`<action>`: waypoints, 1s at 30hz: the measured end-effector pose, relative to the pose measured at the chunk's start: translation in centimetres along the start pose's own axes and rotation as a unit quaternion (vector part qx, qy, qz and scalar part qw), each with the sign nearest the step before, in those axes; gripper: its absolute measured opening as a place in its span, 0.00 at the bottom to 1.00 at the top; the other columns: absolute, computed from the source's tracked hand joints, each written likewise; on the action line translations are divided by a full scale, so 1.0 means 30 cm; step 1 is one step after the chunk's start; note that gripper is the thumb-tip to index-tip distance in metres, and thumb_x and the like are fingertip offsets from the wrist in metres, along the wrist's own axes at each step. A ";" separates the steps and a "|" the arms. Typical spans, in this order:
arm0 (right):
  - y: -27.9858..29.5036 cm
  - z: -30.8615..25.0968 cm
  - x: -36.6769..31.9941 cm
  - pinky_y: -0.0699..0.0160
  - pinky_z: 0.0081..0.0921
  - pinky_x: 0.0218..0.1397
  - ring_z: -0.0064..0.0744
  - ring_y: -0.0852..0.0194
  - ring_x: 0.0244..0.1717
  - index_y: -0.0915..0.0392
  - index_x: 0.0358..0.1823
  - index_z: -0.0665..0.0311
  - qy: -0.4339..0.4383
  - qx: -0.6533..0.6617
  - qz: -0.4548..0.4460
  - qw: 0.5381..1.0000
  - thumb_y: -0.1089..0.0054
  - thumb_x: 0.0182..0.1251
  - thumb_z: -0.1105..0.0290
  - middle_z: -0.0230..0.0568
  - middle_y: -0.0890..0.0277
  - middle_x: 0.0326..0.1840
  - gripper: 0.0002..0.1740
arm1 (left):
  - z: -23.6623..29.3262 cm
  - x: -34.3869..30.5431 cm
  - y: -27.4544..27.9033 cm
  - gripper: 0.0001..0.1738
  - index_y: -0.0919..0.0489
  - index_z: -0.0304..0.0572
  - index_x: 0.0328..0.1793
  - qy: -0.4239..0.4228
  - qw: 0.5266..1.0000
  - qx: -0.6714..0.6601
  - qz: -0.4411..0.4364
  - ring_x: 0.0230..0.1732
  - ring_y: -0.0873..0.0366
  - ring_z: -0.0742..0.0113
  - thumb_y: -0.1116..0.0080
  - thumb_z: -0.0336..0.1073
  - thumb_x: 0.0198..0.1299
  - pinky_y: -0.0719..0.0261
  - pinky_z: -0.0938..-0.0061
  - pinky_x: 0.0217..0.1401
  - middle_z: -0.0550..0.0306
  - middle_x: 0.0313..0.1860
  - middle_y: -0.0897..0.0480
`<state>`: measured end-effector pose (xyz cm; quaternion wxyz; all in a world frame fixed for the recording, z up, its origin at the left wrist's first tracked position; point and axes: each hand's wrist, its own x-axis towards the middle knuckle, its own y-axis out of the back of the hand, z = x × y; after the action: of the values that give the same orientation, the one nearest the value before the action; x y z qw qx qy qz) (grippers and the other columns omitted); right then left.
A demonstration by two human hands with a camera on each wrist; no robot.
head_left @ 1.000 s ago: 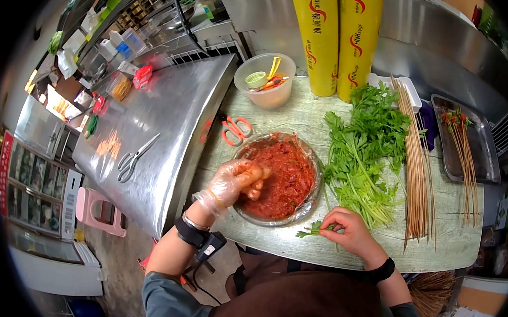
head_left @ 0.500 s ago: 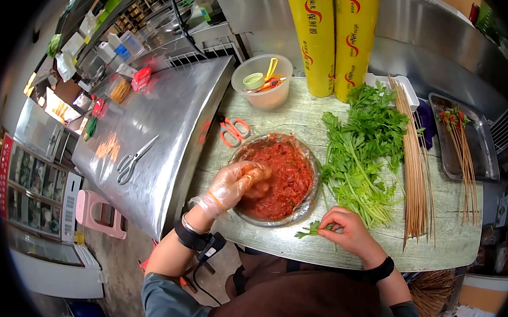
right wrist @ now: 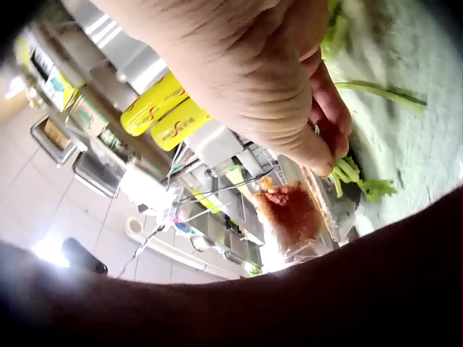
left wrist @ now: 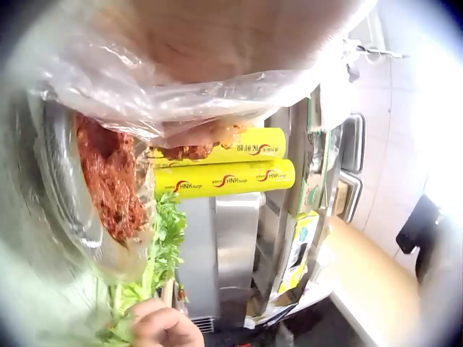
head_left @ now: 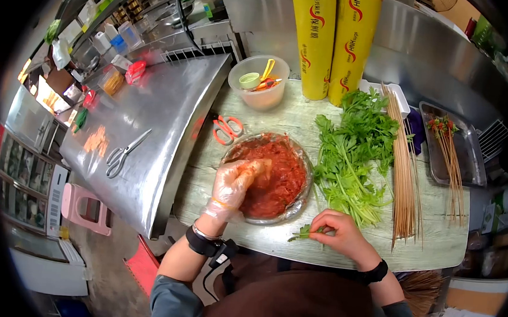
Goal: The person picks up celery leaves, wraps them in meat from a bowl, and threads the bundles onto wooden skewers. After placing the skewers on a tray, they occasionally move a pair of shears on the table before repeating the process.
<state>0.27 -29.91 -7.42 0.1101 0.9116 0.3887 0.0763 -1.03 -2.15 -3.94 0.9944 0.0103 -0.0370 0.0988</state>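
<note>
My left hand [head_left: 232,186], in a clear plastic glove, hovers over the left side of a bowl [head_left: 309,182] lined with clear film. Red minced meat [head_left: 281,189] fills the bowl. The gloved fingers curl around a lump of the meat [left wrist: 189,151], which shows below the glove in the left wrist view; red smears coat the glove. Bare, my right hand [head_left: 345,237] pinches a small celery sprig [head_left: 299,234] between thumb and fingers, close over the table's front edge. In the right wrist view, cut stems [right wrist: 347,170] stick out past the fingertips.
A celery bunch [head_left: 356,147] lies right of the bowl, beside many bamboo skewers [head_left: 404,191]. Orange-handled scissors [head_left: 228,129] and a plastic tub [head_left: 258,95] sit behind it. Two yellow film rolls [head_left: 311,46] stand at the back; a metal tray [head_left: 469,166] holds filled skewers.
The left hand has turned, its wrist now more upright below the bowl and its fingers pointing toward the meat. The right hand keeps its pinch on the celery sprig. The head view has shifted slightly.
</note>
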 end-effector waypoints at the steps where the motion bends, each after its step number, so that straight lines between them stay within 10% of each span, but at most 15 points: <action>1: 0.007 -0.026 0.000 0.26 0.19 0.37 0.25 0.25 0.36 0.21 0.34 0.64 0.010 -0.011 -0.006 1.000 0.34 0.56 0.75 0.33 0.24 0.37 0.05 | -0.044 -0.005 -0.003 0.13 0.19 0.28 0.48 0.023 0.998 -0.040 0.033 0.38 0.23 0.74 0.45 0.32 0.65 0.24 0.79 0.45 0.58 0.37 0.16; 17: 0.034 -0.207 0.287 0.24 0.29 0.43 0.38 0.23 0.39 0.22 0.33 0.66 0.189 -0.154 0.048 0.969 0.34 0.52 0.77 0.40 0.23 0.37 0.07 | -0.055 -0.067 -0.137 0.13 0.23 0.35 0.52 0.089 0.949 -0.302 -0.032 0.37 0.22 0.72 0.44 0.35 0.65 0.21 0.77 0.39 0.60 0.39 0.20; 30: 0.141 -0.186 0.228 0.27 0.17 0.40 0.20 0.26 0.36 0.21 0.39 0.65 0.056 -0.067 0.172 0.981 0.34 0.57 0.76 0.33 0.25 0.40 0.08 | -0.114 -0.065 -0.121 0.13 0.20 0.31 0.49 0.062 0.986 -0.150 -0.026 0.42 0.22 0.73 0.40 0.23 0.57 0.23 0.77 0.46 0.56 0.43 0.17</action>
<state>6.62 -27.02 -0.59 0.1340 0.9497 0.2261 0.1704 -1.97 -6.00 -7.56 0.9872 -0.1439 0.0109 0.0671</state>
